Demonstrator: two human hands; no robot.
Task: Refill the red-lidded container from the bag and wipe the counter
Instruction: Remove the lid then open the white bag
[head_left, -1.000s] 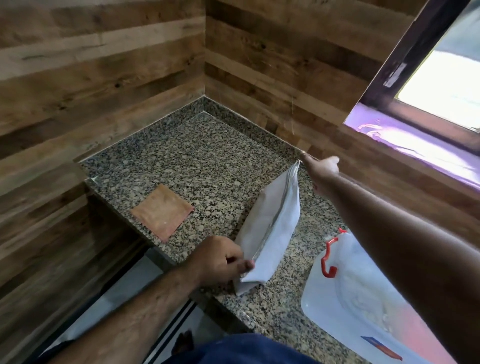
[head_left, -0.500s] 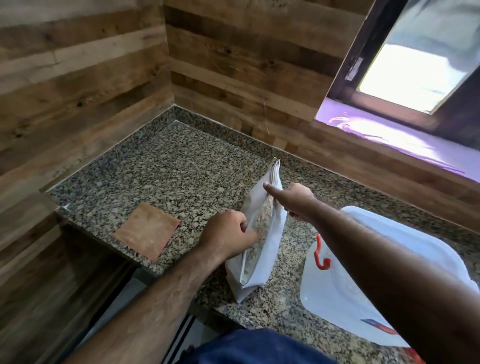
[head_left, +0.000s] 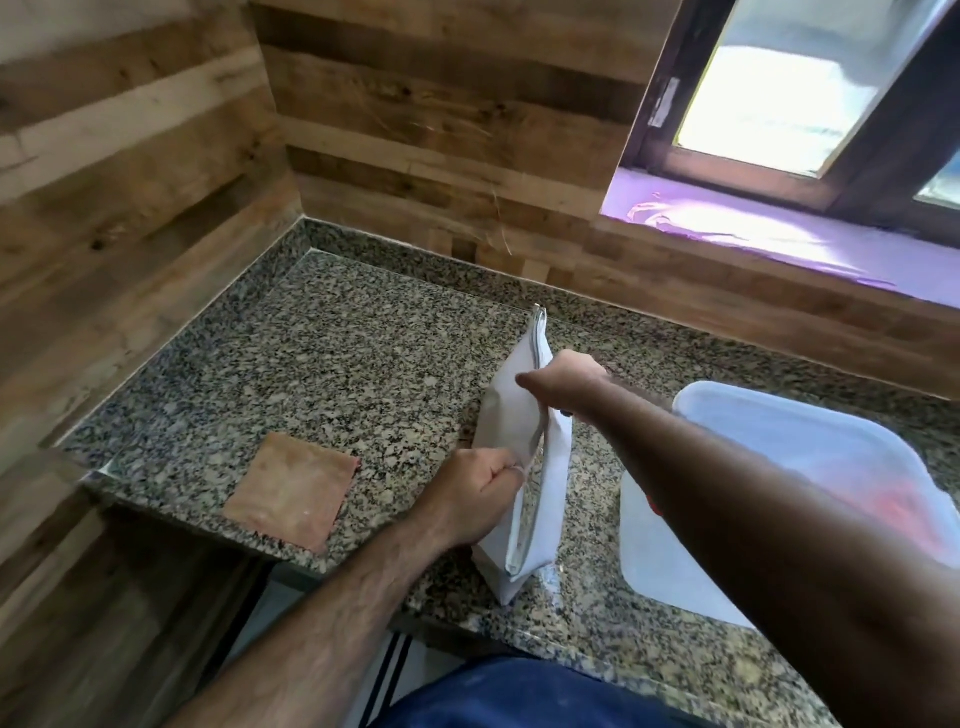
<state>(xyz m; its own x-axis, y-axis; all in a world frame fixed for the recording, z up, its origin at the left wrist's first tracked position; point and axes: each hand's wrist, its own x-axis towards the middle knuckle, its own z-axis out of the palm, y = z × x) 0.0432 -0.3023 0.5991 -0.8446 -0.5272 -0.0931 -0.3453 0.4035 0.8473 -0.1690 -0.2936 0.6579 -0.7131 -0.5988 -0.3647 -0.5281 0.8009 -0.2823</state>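
Note:
A white zip-top bag (head_left: 556, 499) stands upright on the speckled granite counter (head_left: 363, 374). My left hand (head_left: 475, 493) pinches the bag's left lip near the front end. My right hand (head_left: 563, 382) grips the right lip further back, and the mouth is slightly parted between them. To the right sits a translucent white container (head_left: 810, 457) with a faint red tint inside. My right forearm crosses over it and hides its near left side. A folded orange-brown cloth (head_left: 293, 491) lies flat on the counter to the left.
Wood-plank walls close the corner at the left and back. A window with a purple-lit sill (head_left: 779, 234) is at the upper right. The counter's front edge drops off just below the cloth and the bag.
My right hand slid back along the bag's top from its far end toward the middle. The bag's mouth has been pulled apart between both hands. The view shifted right, showing more of the container.

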